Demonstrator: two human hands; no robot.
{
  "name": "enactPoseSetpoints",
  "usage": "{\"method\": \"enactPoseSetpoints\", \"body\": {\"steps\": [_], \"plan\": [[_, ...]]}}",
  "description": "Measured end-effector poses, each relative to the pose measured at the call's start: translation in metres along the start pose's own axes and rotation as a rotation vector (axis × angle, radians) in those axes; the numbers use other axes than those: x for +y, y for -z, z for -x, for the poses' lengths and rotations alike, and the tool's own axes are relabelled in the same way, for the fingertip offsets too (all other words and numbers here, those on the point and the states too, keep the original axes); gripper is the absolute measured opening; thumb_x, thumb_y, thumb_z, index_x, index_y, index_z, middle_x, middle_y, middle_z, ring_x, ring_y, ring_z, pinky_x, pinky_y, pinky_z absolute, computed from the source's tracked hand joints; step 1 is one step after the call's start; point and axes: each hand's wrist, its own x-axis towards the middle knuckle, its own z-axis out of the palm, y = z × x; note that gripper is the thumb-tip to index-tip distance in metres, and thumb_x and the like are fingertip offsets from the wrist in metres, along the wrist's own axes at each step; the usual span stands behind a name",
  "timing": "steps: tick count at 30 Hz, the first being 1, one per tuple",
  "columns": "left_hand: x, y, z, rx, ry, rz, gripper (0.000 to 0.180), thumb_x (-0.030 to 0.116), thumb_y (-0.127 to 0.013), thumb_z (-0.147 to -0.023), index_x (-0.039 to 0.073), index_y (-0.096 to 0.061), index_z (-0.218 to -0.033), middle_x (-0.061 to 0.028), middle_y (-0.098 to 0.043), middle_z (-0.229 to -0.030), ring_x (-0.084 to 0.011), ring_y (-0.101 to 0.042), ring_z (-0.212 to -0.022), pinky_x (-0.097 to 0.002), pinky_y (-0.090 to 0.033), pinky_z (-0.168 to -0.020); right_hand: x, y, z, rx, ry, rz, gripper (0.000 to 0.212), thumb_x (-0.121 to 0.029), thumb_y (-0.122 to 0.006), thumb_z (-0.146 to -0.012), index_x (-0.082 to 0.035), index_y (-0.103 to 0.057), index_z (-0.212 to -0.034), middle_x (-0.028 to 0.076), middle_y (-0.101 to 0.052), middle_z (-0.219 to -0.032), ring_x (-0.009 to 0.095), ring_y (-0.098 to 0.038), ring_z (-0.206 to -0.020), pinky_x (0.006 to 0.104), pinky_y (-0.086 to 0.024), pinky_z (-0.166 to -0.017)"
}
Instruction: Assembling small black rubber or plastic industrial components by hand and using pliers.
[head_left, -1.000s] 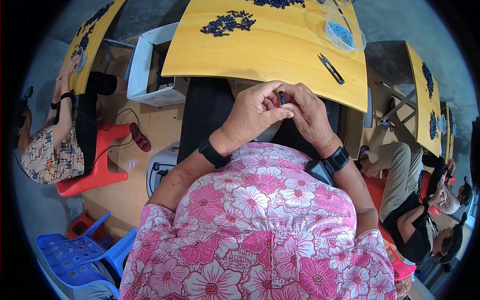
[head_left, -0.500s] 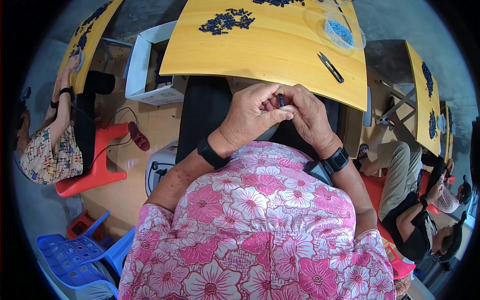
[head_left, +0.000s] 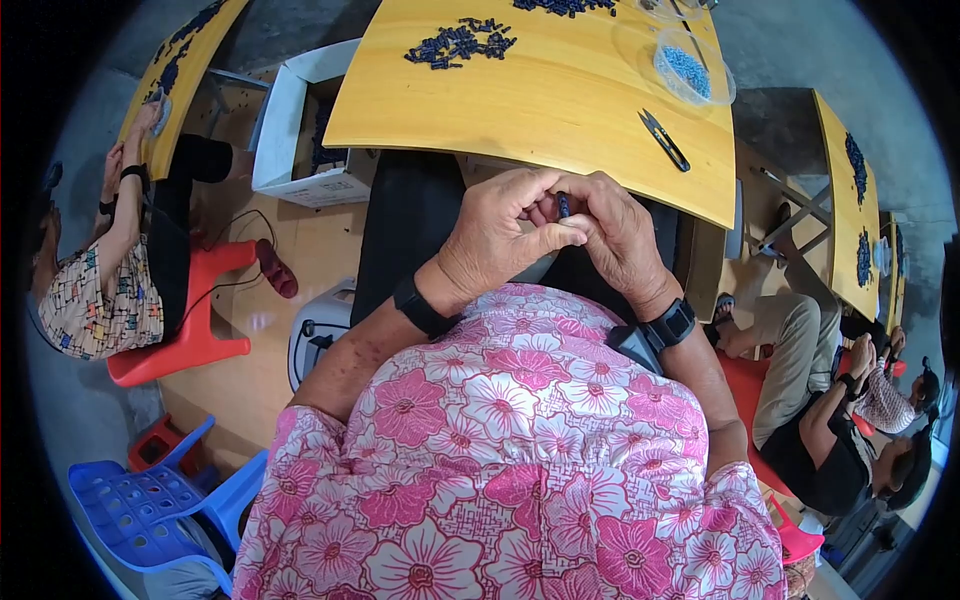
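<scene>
Just off the near edge of the yellow table [head_left: 560,110], my two hands meet over my lap. Between their fingertips sits a small dark blue, nearly black cylindrical piece [head_left: 563,204]. My left hand [head_left: 503,228] pinches it with the thumb stretched across toward the other hand. Curled fingers and thumb of my right hand [head_left: 618,235] grip the same piece from the other side. Its lower end is hidden behind the thumbs. Similar small dark pieces lie in a loose pile [head_left: 460,44] on the table.
Black-handled thread snips [head_left: 664,140] and a clear tub of blue beads [head_left: 688,72] are on the table's right side. Under its left edge stands a white cardboard box [head_left: 312,185]. People sit at yellow tables on both sides; a blue chair [head_left: 140,505] is behind left.
My hands keep almost the same pose around the dark piece. The whole view has shifted very slightly. At the right, a seated person's hands have moved up.
</scene>
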Motion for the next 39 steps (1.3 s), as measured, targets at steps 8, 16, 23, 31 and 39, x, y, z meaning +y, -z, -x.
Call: {"method": "enactPoseSetpoints", "body": {"steps": [8, 16, 23, 31, 39], "plan": [[0.007, 0.002, -0.005, -0.019, -0.023, 0.063, 0.048, 0.019, -0.08, -0.079, 0.0, -0.062, -0.119, -0.0043, -0.059, -0.085, -0.0083, -0.054, -0.07, -0.0221, -0.046, -0.063, 0.003, 0.0, 0.0, 0.039, 0.08, -0.011, 0.032, -0.013, -0.066, -0.085, -0.009, -0.057, -0.115, 0.015, -0.06, -0.097, 0.036, -0.059, -0.092, 0.0405, -0.049, -0.081], [0.005, 0.0, 0.002, -0.016, -0.037, -0.009, 0.046, 0.015, -0.078, -0.08, -0.001, -0.061, -0.12, -0.0052, -0.059, -0.083, -0.0085, -0.054, -0.068, -0.0225, -0.046, -0.061, 0.001, 0.0, 0.003, 0.022, 0.074, -0.017, 0.031, -0.01, -0.065, -0.084, -0.008, -0.058, -0.115, 0.015, -0.061, -0.1, 0.036, -0.06, -0.095, 0.0404, -0.049, -0.083], [0.003, -0.003, 0.004, 0.005, -0.036, -0.033, 0.046, 0.011, -0.078, -0.08, -0.002, -0.061, -0.12, -0.0053, -0.059, -0.082, -0.0078, -0.055, -0.067, -0.022, -0.046, -0.061, 0.0, -0.001, 0.004, 0.038, 0.082, 0.007, 0.031, -0.007, -0.064, -0.084, -0.009, -0.058, -0.115, 0.014, -0.061, -0.099, 0.035, -0.06, -0.093, 0.0403, -0.049, -0.082], [-0.002, -0.009, 0.0, -0.004, 0.019, 0.045, 0.062, 0.007, -0.076, -0.08, 0.002, -0.051, -0.137, -0.0033, -0.06, -0.084, -0.0067, -0.055, -0.069, -0.0221, -0.049, -0.065, 0.008, 0.004, 0.004, 0.09, 0.068, 0.012, 0.032, -0.007, -0.065, -0.083, -0.01, -0.06, -0.115, 0.013, -0.06, -0.094, 0.032, -0.061, -0.085, 0.0378, -0.05, -0.076], [-0.012, -0.006, 0.002, -0.006, 0.171, 0.033, 0.066, -0.006, -0.067, -0.081, 0.004, -0.046, -0.142, 0.0005, -0.06, -0.085, -0.0029, -0.054, -0.073, -0.0182, -0.046, -0.067, 0.031, 0.025, 0.029, 0.293, -0.06, -0.118, 0.029, 0.0, -0.064, -0.084, -0.006, -0.063, -0.113, 0.008, -0.059, -0.086, 0.017, -0.065, -0.069, 0.0271, -0.051, -0.065]]}}
